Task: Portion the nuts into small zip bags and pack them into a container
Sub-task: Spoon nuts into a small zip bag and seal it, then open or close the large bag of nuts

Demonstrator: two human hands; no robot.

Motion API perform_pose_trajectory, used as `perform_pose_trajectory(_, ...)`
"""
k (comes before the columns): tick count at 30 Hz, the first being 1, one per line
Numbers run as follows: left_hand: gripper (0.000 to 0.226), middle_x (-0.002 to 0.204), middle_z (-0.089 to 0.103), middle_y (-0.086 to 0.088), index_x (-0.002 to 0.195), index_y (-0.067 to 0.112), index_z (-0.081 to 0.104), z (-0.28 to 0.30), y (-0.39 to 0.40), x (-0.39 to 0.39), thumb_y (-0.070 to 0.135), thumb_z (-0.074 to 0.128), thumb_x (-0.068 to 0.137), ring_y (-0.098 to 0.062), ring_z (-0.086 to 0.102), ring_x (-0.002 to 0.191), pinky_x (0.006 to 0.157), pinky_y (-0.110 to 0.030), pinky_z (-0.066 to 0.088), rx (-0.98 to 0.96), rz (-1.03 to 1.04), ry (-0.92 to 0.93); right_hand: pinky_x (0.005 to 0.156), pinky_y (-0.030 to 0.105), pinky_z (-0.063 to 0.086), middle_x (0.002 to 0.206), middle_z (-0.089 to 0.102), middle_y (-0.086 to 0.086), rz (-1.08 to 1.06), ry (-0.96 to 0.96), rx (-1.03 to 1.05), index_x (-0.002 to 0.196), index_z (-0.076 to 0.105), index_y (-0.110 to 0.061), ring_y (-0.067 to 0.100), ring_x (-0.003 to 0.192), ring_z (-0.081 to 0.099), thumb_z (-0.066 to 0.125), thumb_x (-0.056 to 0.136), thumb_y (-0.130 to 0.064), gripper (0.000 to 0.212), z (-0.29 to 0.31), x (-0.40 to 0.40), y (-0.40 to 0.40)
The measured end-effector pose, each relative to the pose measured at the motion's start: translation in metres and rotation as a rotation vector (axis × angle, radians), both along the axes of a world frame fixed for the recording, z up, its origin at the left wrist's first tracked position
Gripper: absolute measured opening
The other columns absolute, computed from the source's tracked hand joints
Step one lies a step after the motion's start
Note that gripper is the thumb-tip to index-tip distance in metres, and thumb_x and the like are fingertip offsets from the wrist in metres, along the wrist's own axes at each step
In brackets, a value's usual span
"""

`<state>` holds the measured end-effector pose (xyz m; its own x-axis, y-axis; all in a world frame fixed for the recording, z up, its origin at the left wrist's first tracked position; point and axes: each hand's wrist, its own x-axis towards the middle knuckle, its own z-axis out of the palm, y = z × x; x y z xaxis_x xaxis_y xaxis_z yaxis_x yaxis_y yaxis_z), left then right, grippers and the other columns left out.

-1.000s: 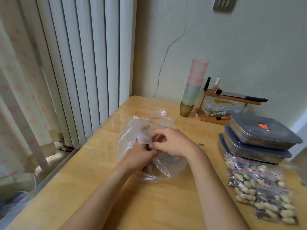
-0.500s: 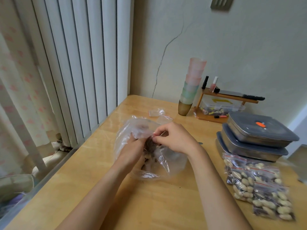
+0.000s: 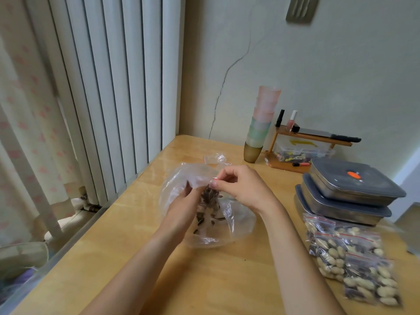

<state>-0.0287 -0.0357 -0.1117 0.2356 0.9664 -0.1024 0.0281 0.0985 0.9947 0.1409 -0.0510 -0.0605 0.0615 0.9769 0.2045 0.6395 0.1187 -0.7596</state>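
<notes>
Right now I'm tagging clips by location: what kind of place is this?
Probably a home room, at a wooden table in a corner by a window: vertical blinds, stacked plastic cups and lidded food containers against a cracked wall.

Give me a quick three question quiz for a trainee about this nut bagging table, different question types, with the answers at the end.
1. True or false: the stacked metal containers have their lids on.
2. Where do the filled zip bags lie? A: left of the hands. B: in front of the containers. C: inside a container.
3. What does the right hand pinch?

Key
1. True.
2. B.
3. The top edge of a small zip bag of dark seeds, which the left hand also holds, over the large clear bag.
</notes>
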Motion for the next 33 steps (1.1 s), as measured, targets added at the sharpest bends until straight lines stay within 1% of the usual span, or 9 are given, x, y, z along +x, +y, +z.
perform_pose_trajectory(4, 0.024, 0.112, 0.071, 0.006, 0.113, 0.029, 0.064, 0.010, -0.002, 0.001, 0.046, 0.051, 0.101, -0.010, 0.066, 0.105, 0.087, -0.029, 0.052, 0.125, -0.072, 0.054, 0.079, 0.029, 0.057, 0.082, 0.076, -0.008, -0.007, -0.038, 0.059, 0.083, 0.076, -0.023, 0.008, 0.081, 0.071, 0.084, 0.083, -0.020, 0.009, 0.015, -0.007, -0.006)
perform_pose_trajectory(6, 0.028, 0.113, 0.072, -0.002, 0.116, 0.025, 0.063, 0.017, 0.000, 0.002, 0.044, 0.049, 0.101, -0.017, 0.068, 0.102, 0.090, -0.036, 0.054, 0.101, -0.113, 0.102, 0.081, 0.028, 0.058, 0.084, 0.076, -0.009, -0.049, -0.101, 0.096, 0.084, 0.076, -0.024, 0.009, 0.083, 0.071, 0.084, 0.082, -0.017, 0.011, 0.021, -0.013, -0.010)
perform_pose_trajectory(9, 0.027, 0.105, 0.076, -0.007, 0.115, 0.014, 0.065, 0.031, -0.002, 0.003, 0.031, 0.047, 0.105, -0.015, 0.070, 0.091, 0.079, -0.029, 0.050, 0.046, -0.228, 0.152, 0.079, 0.027, 0.056, 0.082, 0.073, -0.009, -0.113, -0.198, 0.124, 0.083, 0.075, -0.023, 0.009, 0.082, 0.068, 0.080, 0.083, -0.012, 0.013, 0.026, -0.022, -0.015)
perform_pose_trajectory(11, 0.026, 0.103, 0.077, -0.009, 0.111, 0.012, 0.068, 0.042, -0.006, 0.003, 0.027, 0.047, 0.105, -0.019, 0.069, 0.092, 0.083, -0.032, 0.047, 0.039, -0.263, 0.191, 0.079, 0.028, 0.055, 0.082, 0.073, -0.009, -0.135, -0.226, 0.116, 0.082, 0.074, -0.024, 0.011, 0.083, 0.067, 0.077, 0.084, -0.011, 0.014, 0.029, -0.026, -0.019)
perform_pose_trajectory(15, 0.029, 0.097, 0.078, -0.010, 0.107, 0.014, 0.069, 0.058, -0.020, 0.002, 0.032, 0.047, 0.104, -0.027, 0.073, 0.098, 0.097, -0.043, 0.051, 0.024, -0.230, 0.145, 0.078, 0.026, 0.053, 0.085, 0.073, -0.009, -0.137, -0.195, 0.124, 0.083, 0.073, -0.026, 0.010, 0.084, 0.067, 0.079, 0.086, -0.016, 0.011, 0.043, -0.027, -0.034)
perform_pose_trajectory(19, 0.039, 0.091, 0.077, -0.007, 0.104, 0.014, 0.068, 0.056, -0.031, 0.006, 0.042, 0.040, 0.104, -0.024, 0.070, 0.090, 0.087, -0.038, 0.049, 0.009, -0.226, 0.102, 0.081, 0.032, 0.057, 0.087, 0.075, -0.005, -0.166, -0.102, 0.135, 0.088, 0.073, -0.024, 0.014, 0.086, 0.070, 0.079, 0.088, -0.018, 0.009, 0.058, -0.007, -0.056)
perform_pose_trajectory(25, 0.027, 0.090, 0.064, -0.011, 0.106, 0.002, 0.066, 0.021, -0.034, 0.015, 0.021, 0.048, 0.100, -0.020, 0.057, 0.077, 0.069, -0.033, 0.042, 0.109, -0.167, 0.184, 0.081, 0.038, 0.060, 0.095, 0.076, 0.010, -0.239, -0.074, -0.131, 0.097, 0.071, -0.012, 0.020, 0.085, 0.072, 0.075, 0.092, -0.010, 0.007, 0.057, 0.070, -0.122)
perform_pose_trajectory(30, 0.026, 0.088, 0.071, -0.010, 0.088, 0.008, 0.067, 0.003, -0.055, 0.053, 0.030, 0.053, 0.084, -0.030, 0.066, 0.091, 0.080, -0.040, 0.051, 0.304, -0.204, 0.436, 0.067, 0.029, 0.050, 0.074, 0.067, 0.000, -0.345, -0.214, -0.342, 0.090, 0.067, -0.014, 0.012, 0.066, 0.058, 0.070, 0.094, -0.007, 0.009, 0.020, 0.119, -0.168)
perform_pose_trajectory(33, 0.023, 0.095, 0.072, -0.011, 0.095, 0.003, 0.071, -0.010, -0.065, 0.076, 0.019, 0.057, 0.090, -0.028, 0.066, 0.094, 0.081, -0.038, 0.052, 0.443, -0.216, 0.569, 0.068, 0.029, 0.047, 0.081, 0.069, -0.004, -0.451, -0.358, -0.316, 0.084, 0.065, -0.026, 0.011, 0.071, 0.057, 0.073, 0.092, -0.017, 0.014, -0.009, 0.130, -0.186)
